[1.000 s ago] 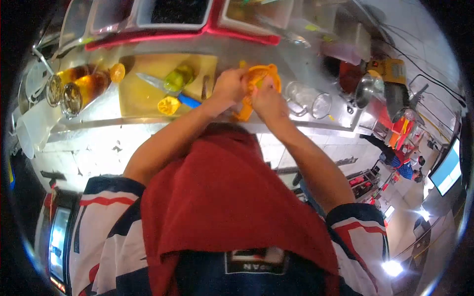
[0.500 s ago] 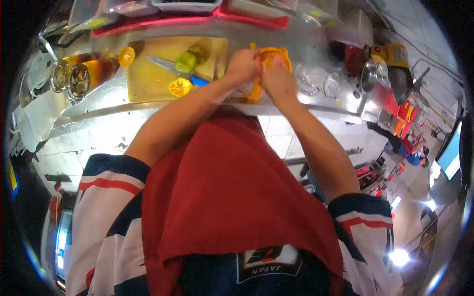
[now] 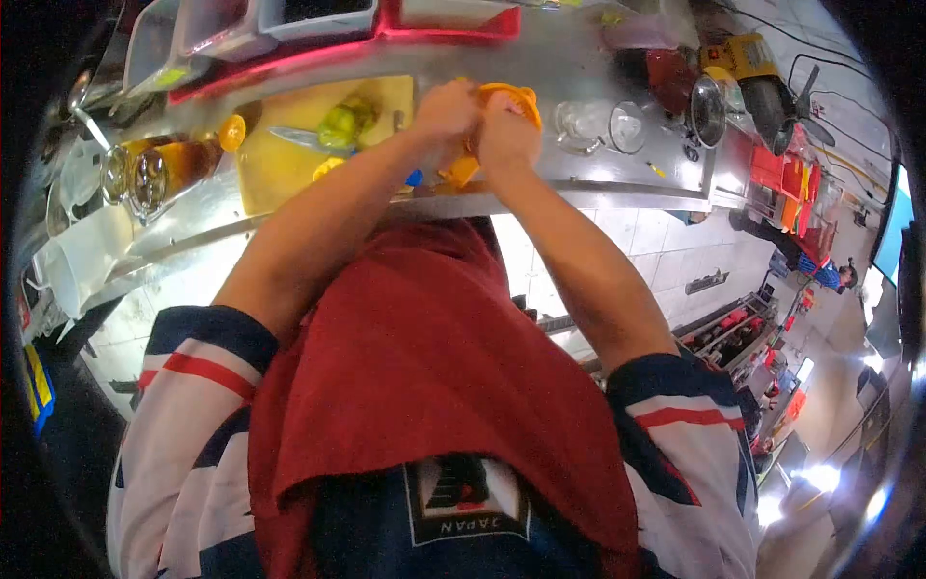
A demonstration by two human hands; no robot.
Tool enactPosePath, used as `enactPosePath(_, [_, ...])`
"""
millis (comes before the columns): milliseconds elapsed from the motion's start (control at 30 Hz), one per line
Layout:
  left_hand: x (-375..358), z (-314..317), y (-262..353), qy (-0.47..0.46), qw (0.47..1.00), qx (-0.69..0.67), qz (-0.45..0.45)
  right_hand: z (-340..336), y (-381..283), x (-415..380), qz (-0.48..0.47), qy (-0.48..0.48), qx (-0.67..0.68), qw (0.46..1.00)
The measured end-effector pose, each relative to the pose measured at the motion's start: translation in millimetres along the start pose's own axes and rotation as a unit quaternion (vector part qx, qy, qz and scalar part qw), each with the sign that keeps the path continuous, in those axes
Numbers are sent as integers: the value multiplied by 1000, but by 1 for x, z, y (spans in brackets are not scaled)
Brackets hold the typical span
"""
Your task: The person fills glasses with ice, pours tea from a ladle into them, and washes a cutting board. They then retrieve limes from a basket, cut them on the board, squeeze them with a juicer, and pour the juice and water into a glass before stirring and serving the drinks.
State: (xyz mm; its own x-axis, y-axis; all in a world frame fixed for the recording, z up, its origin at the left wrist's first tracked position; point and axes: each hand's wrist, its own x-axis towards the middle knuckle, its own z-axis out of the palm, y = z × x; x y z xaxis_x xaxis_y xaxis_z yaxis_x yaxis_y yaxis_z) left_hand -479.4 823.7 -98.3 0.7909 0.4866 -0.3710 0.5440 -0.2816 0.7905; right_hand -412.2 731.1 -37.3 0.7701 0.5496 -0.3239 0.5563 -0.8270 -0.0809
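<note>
Near the right edge of the yellow cutting board, my left hand is closed at the side of an orange squeezer. My right hand is closed over the squeezer, pressed into its top; anything under the fingers is hidden. An orange-coloured piece shows just below the hands. On the board lie green citrus pieces, a knife with a blue handle partly behind my left forearm, and a yellow cut fruit. An orange slice sits by the board's left edge.
Two glasses of dark drink stand at the left beside a white container. Clear glasses are right of my hands. Plastic bins in a red tray line the back. A yellow-and-black machine stands back right. A person is far off right.
The view has shifted, so the counter and my hands appear further left. Both hands stay at the squeezer. My left forearm now covers more of the yellow fruit and knife handle.
</note>
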Motion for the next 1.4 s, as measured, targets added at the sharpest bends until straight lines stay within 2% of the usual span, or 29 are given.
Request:
enactPosePath(33, [13, 0, -11, -81, 995, -45, 25, -1, -8, -2, 40, -22, 20, 999])
enactPosePath(67, [6, -7, -10, -70, 997, -38, 17, -3, -3, -4, 27, -23, 27, 999])
enactPosePath(133, [-7, -26, -1, -128, 990, -58, 3, -10, 30, 1, -227, -64, -128, 963])
enactPosePath(167, [-14, -32, -9, -56, 994, -7, 96, 3, 45, 5, -152, -37, -101, 983])
enactPosePath(233, [-84, -110, 13, 23, 995, -97, -15, 0, 32, -3, -23, 10, -60, 998])
enactPosePath(300, [-124, -164, -40, 211, 977, 11, -9, -38, -7, -28, 20, 29, -41, 999])
enactPosePath(333, [-138, -179, -66, 293, 931, 217, -10, -49, -32, -45, -49, 13, 19, 999])
enactPosePath(367, [-150, -184, -92, 356, 840, 410, -7, -49, -54, -62, -114, -4, 77, 991])
enactPosePath(467, [-149, -190, -153, 308, 786, 535, -28, -36, -127, -102, -351, -97, 142, 920])
enactPosePath(500, [-146, -201, -156, 311, 783, 538, -21, -12, -145, -104, -409, -68, 124, 901])
enactPosePath(533, [-141, -211, -157, 202, 860, 458, -103, 19, -158, -102, -463, -39, 104, 879])
enactPosePath(567, [-135, -213, -154, 81, 910, 365, -181, 40, -163, -102, -455, -35, 106, 884])
enactPosePath(600, [-137, -215, -138, 78, 910, 370, -171, 57, -168, -99, -457, -10, 70, 887])
enactPosePath(667, [-159, -214, -83, 239, 930, 273, -56, 55, -163, -92, -441, 20, 38, 896])
enactPosePath(733, [-161, -191, -44, 209, 967, 101, 105, 30, -135, -97, -386, 28, 425, 818])
enactPosePath(767, [-156, -169, -26, 169, 978, 50, 116, 61, -115, -72, -381, 76, 517, 763])
enactPosePath(800, [-150, -146, -10, 130, 983, 0, 126, 28, -88, -74, -223, -109, 634, 733])
enactPosePath(833, [-144, -128, 6, 106, 980, -1, 170, -11, -60, -83, -46, -280, 708, 647])
enactPosePath(900, [-126, -94, 32, 76, 972, -4, 223, -29, -19, -87, -31, -233, 672, 702])
enactPosePath(1067, [-102, -43, 72, -76, 961, -97, 247, -9, 48, -66, -15, -140, 700, 700])
enactPosePath(1100, [-91, -33, 60, -73, 932, -139, 328, -4, 53, -62, -31, -64, 617, 784])
enactPosePath(1133, [-80, -22, 47, -78, 930, -143, 330, 0, 58, -57, -45, 9, 521, 852])
enactPosePath(1167, [-68, -11, 31, -47, 929, -213, 299, 2, 63, -46, -88, 90, 485, 865])
enactPosePath(1200, [-63, -11, 30, -15, 923, -282, 263, -9, 61, -44, -86, 91, 484, 866])
enactPosePath(1233, [-61, -10, 26, -18, 923, -283, 261, -19, 58, -43, -86, 91, 369, 921])
enactPosePath(1267, [-63, -20, 34, 34, 980, -141, 133, -25, 54, -43, -87, 89, 248, 961])
enactPosePath(1300, [-63, -26, 38, 85, 996, 8, 1, -23, 54, -39, -85, 88, 248, 961])
enactPosePath(1367, [-54, -15, 19, 37, 999, 28, -3, -16, 52, -31, -120, 37, 78, 989])
enactPosePath(1400, [-49, -10, 13, -5, 999, 49, -5, -14, 48, -31, -121, 35, 77, 989])
